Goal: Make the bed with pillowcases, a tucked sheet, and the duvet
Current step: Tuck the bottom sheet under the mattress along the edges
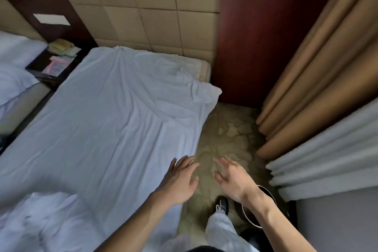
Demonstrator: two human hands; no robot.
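Note:
A white sheet (106,120) lies spread over the bed, wrinkled near the headboard. Its far right corner (206,94) hangs loose and leaves the mattress corner (204,71) bare. A rumpled white heap of bedding (41,223) sits on the bed at the lower left. My left hand (180,180) hovers with fingers spread over the sheet's right edge, holding nothing. Beside the bed, my right hand (233,180) hangs above the carpet with fingers spread and empty.
A patterned carpet strip (231,133) runs between the bed and tan curtains (319,80). A dark round bin (257,206) stands by my foot (222,206). A padded headboard (155,18), a nightstand (55,63) with folded items and a second bed (14,67) lie beyond.

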